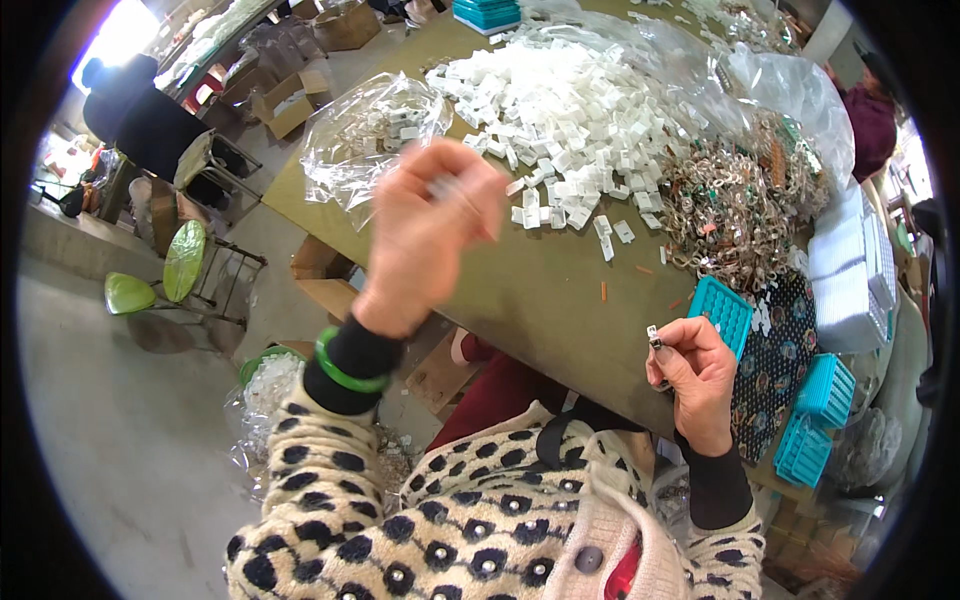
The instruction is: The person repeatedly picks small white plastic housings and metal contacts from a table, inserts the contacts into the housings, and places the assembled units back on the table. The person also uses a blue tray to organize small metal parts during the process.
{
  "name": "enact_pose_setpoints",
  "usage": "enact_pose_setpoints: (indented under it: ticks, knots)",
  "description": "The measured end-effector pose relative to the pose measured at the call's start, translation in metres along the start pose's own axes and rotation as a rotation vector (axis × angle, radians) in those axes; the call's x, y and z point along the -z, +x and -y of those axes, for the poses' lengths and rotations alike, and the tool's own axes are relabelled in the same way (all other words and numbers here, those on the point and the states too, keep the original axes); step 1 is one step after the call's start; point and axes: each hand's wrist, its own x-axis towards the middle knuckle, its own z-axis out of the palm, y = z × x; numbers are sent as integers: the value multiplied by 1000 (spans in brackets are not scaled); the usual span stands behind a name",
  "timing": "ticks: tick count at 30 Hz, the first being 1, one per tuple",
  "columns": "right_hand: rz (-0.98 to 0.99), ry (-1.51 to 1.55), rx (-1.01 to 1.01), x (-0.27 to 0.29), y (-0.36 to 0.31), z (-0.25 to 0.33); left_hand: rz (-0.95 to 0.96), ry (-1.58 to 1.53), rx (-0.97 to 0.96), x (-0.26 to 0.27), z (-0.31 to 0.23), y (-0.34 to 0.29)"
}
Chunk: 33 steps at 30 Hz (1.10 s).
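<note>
My left hand (430, 235) is raised over the left part of the table and smeared by motion. Its fingers are curled together, with a small whitish piece (445, 187) showing between them. At the near right, my right hand (702, 375) pinches a small shiny metal part (654, 338) with white on it, between thumb and fingers. Beyond both hands spreads a big heap of small white plastic pieces (575, 110). A tangled pile of metal parts (735, 205) lies to its right. The teal tray (722, 308) sits just behind my right hand.
A clear plastic bag (345, 150) lies at the table's left edge. White trays (850, 270) are stacked at the right, above teal baskets (825, 390). Green chairs (185, 260) and cardboard boxes (290, 105) stand left on the floor. A person in dark clothes (145, 115) is at far left.
</note>
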Motion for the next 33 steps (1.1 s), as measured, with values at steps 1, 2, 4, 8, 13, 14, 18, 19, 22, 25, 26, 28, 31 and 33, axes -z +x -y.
enact_pose_setpoints:
  ticks: [1, 2, 4, 8, 13, 14, 18, 19, 22, 25, 26, 28, 31, 33]
  knots:
    - [-3, -9, -27, 2, -1, -1, -60, 121, -24, 19, -5, 19]
    - [-14, -7, -47, 3, -2, -3, -97, 222, -65, 36, -8, 38]
    - [-29, 25, -79, 6, -4, -5, -7, 1259, -490, 63, -12, 79]
    - [-19, 75, -97, 7, -7, -7, -84, 1225, -453, 66, 2, 67]
    - [-2, 116, -127, 7, -4, -8, 352, 910, -391, -5, 64, 38]
    - [5, 131, -130, 7, -4, -8, 450, 935, -487, -18, 76, 38]
    - [7, 69, -140, 14, -8, -4, 705, 1093, -671, -46, 106, 48]
    - [1, 74, -159, 16, -10, -3, 720, 1108, -696, -50, 110, 50]
    - [28, 47, -174, 20, -11, -1, 784, 1141, -678, -55, 115, 54]
    - [82, 26, -155, 22, -11, 0, 742, 1150, -677, -59, 111, 55]
    - [87, 53, -107, 22, -10, -1, 719, 1115, -670, -61, 109, 54]
    - [104, 105, -129, 23, -9, -1, 667, 933, -535, -65, 100, 50]
    - [116, 185, -86, 23, -8, -2, 523, 599, -71, -77, 86, 32]
    - [90, 191, -33, 21, -5, -1, 440, 291, 186, -90, 78, 13]
